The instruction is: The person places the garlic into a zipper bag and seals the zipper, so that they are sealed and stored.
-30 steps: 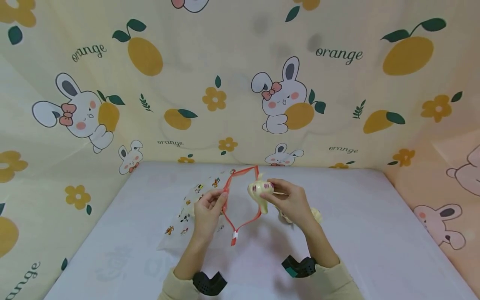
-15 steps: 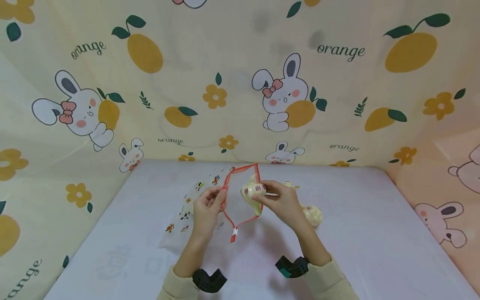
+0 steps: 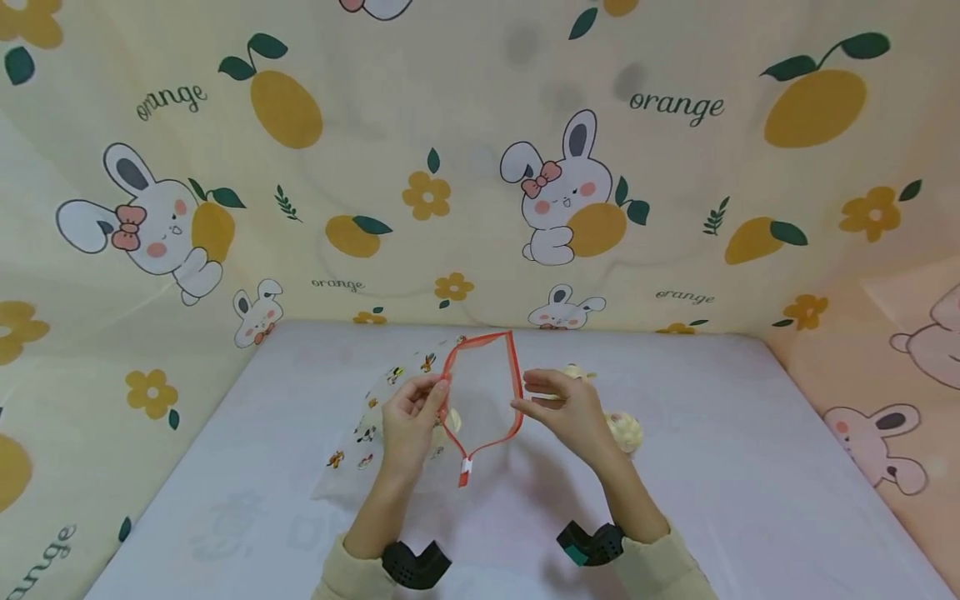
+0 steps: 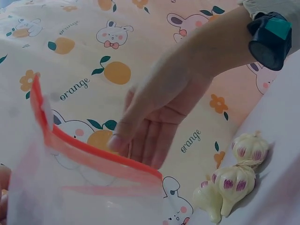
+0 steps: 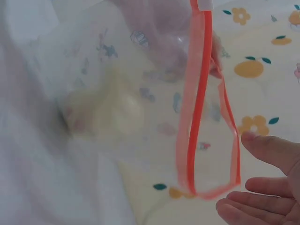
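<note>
"What do the three views show?"

"Head view: a left hand pinches the red rim of a clear, cartoon-printed bag between thumb and fingers, its mouth spread wide. A right hand is poised just beside the opposite edge, thumb and fingers parted and holding nothing. Whether its thumb touches the rim, I cannot tell."

"And the garlic?"

"The right wrist view gives the fuller look: garlic in the bag, blurred behind the film, resting low and away from the mouth. How many bulbs, I cannot tell. From the head, only a pale patch shows past the rim."

"Any outside?"

"Three loose garlic bulbs, marked with purple, cluster on the table in the left wrist view. The head camera catches them only in part, with the right hand and forearm in the way. The left wrist view, in turn, shows just a sliver of the left hand at its edge."

"The setting?"

"A pale table, backed and flanked by a cream cloth printed with rabbits, fruit, flowers and the word 'orange.'"

"Anything else around?"

"Cream sleeves, black devices at both wrists, and a white slider at the rim's near corner."
</note>
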{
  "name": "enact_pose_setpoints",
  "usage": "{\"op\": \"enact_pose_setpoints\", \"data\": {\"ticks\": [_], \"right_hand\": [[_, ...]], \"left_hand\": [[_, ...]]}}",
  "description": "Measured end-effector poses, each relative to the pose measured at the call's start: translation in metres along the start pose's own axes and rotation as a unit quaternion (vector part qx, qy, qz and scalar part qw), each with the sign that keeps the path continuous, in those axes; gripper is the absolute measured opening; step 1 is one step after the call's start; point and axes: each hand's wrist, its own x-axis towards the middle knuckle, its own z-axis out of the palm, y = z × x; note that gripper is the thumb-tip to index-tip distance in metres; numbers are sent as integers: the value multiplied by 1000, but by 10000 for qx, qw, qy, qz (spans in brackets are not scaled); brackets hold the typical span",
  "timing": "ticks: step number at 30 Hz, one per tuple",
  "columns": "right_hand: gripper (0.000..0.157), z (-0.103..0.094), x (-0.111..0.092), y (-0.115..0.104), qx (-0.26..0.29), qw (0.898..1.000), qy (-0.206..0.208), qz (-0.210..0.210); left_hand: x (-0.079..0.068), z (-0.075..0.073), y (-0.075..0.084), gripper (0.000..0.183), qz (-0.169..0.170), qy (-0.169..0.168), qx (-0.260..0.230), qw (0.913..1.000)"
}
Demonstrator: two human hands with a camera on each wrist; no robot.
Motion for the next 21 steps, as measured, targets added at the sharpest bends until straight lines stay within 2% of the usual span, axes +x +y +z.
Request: {"op": "enact_pose_setpoints", "data": {"ticks": [8,21], "right_hand": [[40,-17,-13,20,-71,9997,215,109],[44,-45,-29,54,-719,9957,522,244]], "left_hand": [[-2,0,0,21,-22,4,-58,10000],[-2,2,-2,21,-171,-49,25,9998]]}}
